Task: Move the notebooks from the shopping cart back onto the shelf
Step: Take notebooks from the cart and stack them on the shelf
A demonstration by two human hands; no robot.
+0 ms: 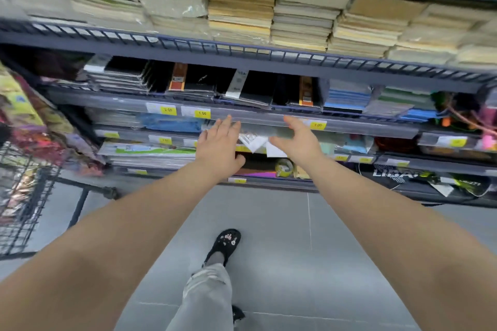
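Note:
Both my arms reach forward toward the dark metal shelf unit [242, 59]. My left hand [219, 142] is open with fingers spread, just below the shelf rail with yellow price tags. My right hand [298, 140] is also open and empty, a little to the right. Between the hands lies a stack of clear-wrapped notebooks [254, 140] on a lower shelf. Black-covered notebooks [204, 80] fill the shelf above the hands. The black wire shopping cart [24, 196] stands at the far left with colourful items in it.
Stacks of beige and yellow paper pads [242, 8] fill the top shelf. Blue and green notebooks [349, 97] sit to the right. My leg and a black clog [224, 246] stand on the grey tiled floor [309, 250] in front of the shelves.

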